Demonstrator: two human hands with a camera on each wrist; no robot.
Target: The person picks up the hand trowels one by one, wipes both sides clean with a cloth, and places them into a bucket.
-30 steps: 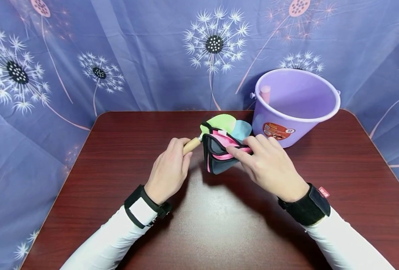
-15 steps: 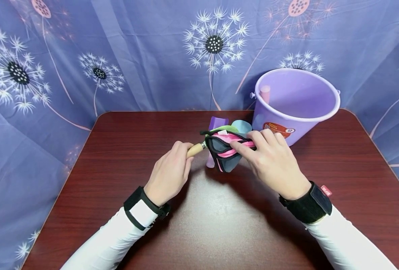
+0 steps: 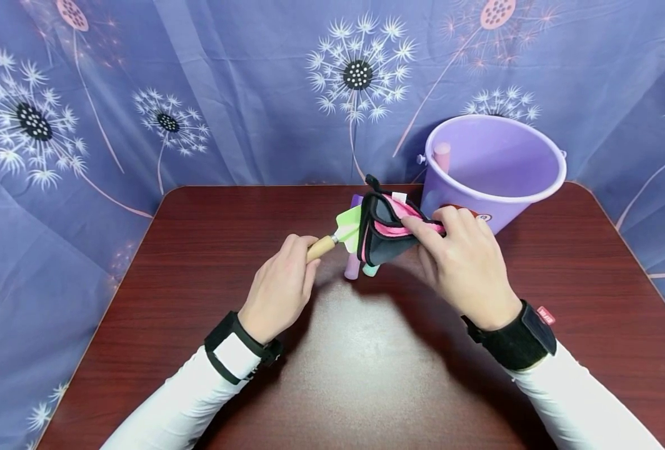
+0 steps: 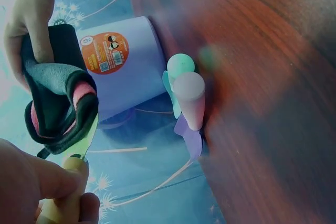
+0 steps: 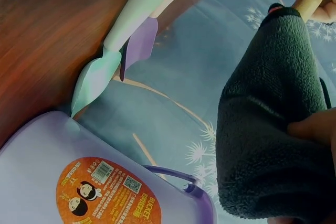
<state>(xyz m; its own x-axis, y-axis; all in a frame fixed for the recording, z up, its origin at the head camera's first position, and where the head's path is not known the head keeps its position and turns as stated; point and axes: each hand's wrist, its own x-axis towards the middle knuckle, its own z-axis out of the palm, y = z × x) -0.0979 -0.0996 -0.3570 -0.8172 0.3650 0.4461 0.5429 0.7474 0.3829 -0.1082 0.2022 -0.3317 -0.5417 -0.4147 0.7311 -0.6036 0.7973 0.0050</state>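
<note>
Left hand [image 3: 279, 284] fingers grip the green trowel's [image 3: 348, 230] wooden handle; right hand [image 3: 464, 265] pinches the cloth [image 3: 385, 232] wrapped over its blade, beside the bucket [image 3: 492, 172].

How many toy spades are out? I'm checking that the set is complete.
3. A green spade is held by the left hand and half covered by the cloth; a purple spade and a mint spade lie on the table beside the bucket. The cloth may hide more.
</note>
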